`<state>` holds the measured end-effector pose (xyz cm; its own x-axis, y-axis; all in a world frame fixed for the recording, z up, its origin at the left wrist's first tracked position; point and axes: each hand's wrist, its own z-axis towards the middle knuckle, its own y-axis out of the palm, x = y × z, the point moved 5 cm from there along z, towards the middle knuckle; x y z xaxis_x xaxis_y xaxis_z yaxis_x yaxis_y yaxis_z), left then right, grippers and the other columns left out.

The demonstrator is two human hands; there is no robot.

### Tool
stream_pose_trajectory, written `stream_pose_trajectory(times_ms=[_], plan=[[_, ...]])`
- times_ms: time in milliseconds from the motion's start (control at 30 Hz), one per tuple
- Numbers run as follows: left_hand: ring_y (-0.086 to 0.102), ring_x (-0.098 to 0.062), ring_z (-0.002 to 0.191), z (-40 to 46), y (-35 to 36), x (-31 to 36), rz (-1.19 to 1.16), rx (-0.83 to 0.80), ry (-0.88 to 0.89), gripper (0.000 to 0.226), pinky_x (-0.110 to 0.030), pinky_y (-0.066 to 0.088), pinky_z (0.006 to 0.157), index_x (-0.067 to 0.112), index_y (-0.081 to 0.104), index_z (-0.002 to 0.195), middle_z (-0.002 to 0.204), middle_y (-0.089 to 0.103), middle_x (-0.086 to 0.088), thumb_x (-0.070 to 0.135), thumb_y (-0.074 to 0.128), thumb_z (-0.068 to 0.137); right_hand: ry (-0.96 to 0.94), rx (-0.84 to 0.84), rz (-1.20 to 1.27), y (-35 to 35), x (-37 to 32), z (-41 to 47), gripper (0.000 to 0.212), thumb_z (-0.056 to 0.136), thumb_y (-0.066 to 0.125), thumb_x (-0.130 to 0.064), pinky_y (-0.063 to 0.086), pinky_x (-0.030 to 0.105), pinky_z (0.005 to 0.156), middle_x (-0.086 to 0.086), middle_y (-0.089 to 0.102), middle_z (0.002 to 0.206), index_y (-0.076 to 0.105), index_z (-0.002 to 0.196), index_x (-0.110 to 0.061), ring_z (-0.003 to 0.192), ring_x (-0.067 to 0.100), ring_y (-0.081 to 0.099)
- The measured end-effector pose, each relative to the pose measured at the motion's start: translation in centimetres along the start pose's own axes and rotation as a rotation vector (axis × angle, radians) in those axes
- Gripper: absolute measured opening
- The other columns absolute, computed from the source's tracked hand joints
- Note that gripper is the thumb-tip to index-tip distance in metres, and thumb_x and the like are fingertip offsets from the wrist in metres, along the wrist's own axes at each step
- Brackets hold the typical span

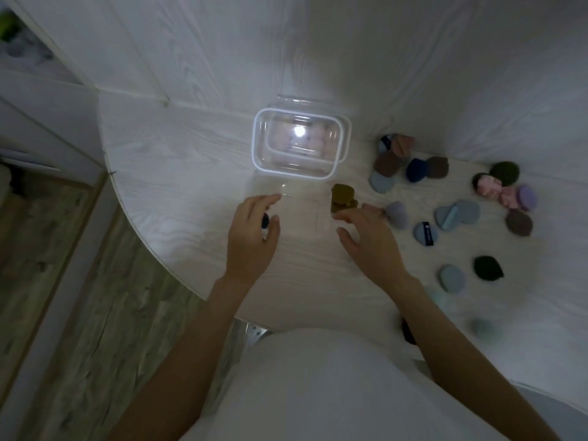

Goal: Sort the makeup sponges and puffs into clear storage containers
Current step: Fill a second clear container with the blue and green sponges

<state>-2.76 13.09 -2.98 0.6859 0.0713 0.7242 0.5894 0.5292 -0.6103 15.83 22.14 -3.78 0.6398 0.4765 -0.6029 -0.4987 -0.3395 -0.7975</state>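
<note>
A lidded clear container (pixel 299 144) with pink sponges inside stands at the table's middle. In front of it is an open clear container (pixel 296 198), between my hands. My left hand (pixel 254 230) curls at its left wall, and a small dark puff (pixel 265 220) shows between thumb and fingers. My right hand (pixel 366 237) hovers at its right side with fingers spread, fingertips touching olive puffs (pixel 342 195). Several loose puffs lie to the right, among them a lilac puff (pixel 397 213), a light blue heart-shaped puff (pixel 458 213) and a dark green puff (pixel 486 267).
The round white table (pixel 178 173) ends at a curved edge on the left, over a wooden floor (pixel 79 281). A white wall (pixel 318 52) rises right behind the containers. A pile of brown and blue puffs (pixel 401 163) lies by the wall, with pink and purple ones (pixel 509 194) farther right.
</note>
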Motion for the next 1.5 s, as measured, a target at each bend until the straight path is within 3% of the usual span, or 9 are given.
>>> stream_pose_trajectory(times_ms=[200,333,500,667,833,1000,1200,1333,1500], plan=[[0.056,-0.026,0.092,-2.3,11.2,6.7,0.031,-0.544,0.253,0.025,-0.035,0.049,0.071,0.008,0.061,0.107,0.102,0.062,-0.01,0.016,0.06,0.084,0.342,-0.019,-0.134,-2.3,8.5,-6.0,0.025,0.088,0.058,-0.012,0.044,0.037,0.08,0.012,0.064,0.105,0.059,0.113,-0.01,0.095,0.031,0.058],[0.053,-0.035,0.091,-3.8,16.4,7.5,0.242,-0.708,0.257,0.029,-0.04,0.049,0.061,0.003,0.057,0.101,0.102,0.056,-0.017,0.01,0.067,0.075,0.365,-0.129,-0.199,-3.0,10.2,-6.7,0.036,0.086,0.062,-0.019,0.044,0.04,0.083,0.013,0.06,0.111,0.053,0.121,-0.013,0.1,0.032,0.055],[0.051,-0.032,0.092,-4.0,17.1,7.0,0.214,-0.718,0.197,0.033,-0.042,0.047,0.072,0.005,0.055,0.108,0.106,0.054,-0.015,0.012,0.066,0.077,0.306,-0.433,-0.353,-1.5,10.9,-7.1,0.056,0.078,0.07,-0.029,0.039,0.034,0.078,0.003,0.055,0.121,0.043,0.126,-0.023,0.103,0.026,0.05],[0.053,-0.018,0.094,-3.1,10.9,7.1,-0.055,-0.471,0.07,0.05,-0.023,0.044,0.079,0.009,0.049,0.13,0.112,0.056,-0.011,0.032,0.053,0.086,0.292,-0.268,-0.115,-2.0,10.8,-6.4,0.033,0.082,0.066,-0.026,0.042,0.033,0.073,0.004,0.061,0.104,0.053,0.11,-0.015,0.09,0.023,0.055],[0.054,-0.006,0.098,0.8,4.0,2.9,-0.162,-0.167,-0.179,0.035,-0.013,0.044,0.083,0.016,0.058,0.121,0.112,0.054,0.004,0.01,0.061,0.086,0.234,-0.064,0.246,-4.3,7.0,-3.3,0.031,0.082,0.069,-0.015,0.046,0.027,0.074,0.0,0.057,0.105,0.056,0.109,-0.008,0.088,0.014,0.054],[0.062,-0.013,0.09,3.0,3.9,-1.6,0.173,-0.441,-0.107,0.027,-0.032,0.051,0.071,0.016,0.058,0.102,0.107,0.057,0.003,0.015,0.071,0.078,0.156,-0.085,0.403,-2.5,3.9,-0.5,0.037,0.083,0.067,-0.013,0.05,0.017,0.07,0.004,0.055,0.109,0.052,0.117,-0.013,0.089,0.015,0.057],[0.063,-0.02,0.084,4.0,5.0,-2.0,0.371,-0.74,0.082,0.032,-0.027,0.044,0.068,0.021,0.06,0.114,0.115,0.063,0.001,0.012,0.064,0.083,-0.021,-0.04,0.287,0.0,0.3,2.7,0.031,0.076,0.064,0.002,0.046,0.028,0.073,0.004,0.058,0.096,0.063,0.104,-0.009,0.082,0.016,0.053],[0.059,-0.021,0.107,3.9,5.0,-3.3,0.395,-0.833,0.122,0.038,-0.026,0.042,0.087,0.025,0.062,0.119,0.126,0.06,0.001,0.007,0.057,0.087,0.009,-0.074,0.246,1.8,-0.6,3.7,0.031,0.084,0.059,-0.001,0.048,0.025,0.08,0.01,0.055,0.108,0.065,0.113,-0.011,0.089,0.016,0.054],[0.046,-0.017,0.126,2.7,4.3,-4.6,0.446,-0.897,0.172,0.04,-0.033,0.016,0.115,0.021,0.049,0.134,0.139,0.049,-0.001,0.015,0.043,0.095,0.007,-0.105,0.097,2.8,-1.3,4.2,0.03,0.091,0.051,-0.002,0.041,0.02,0.079,0.012,0.052,0.111,0.063,0.117,-0.011,0.092,0.02,0.055]])
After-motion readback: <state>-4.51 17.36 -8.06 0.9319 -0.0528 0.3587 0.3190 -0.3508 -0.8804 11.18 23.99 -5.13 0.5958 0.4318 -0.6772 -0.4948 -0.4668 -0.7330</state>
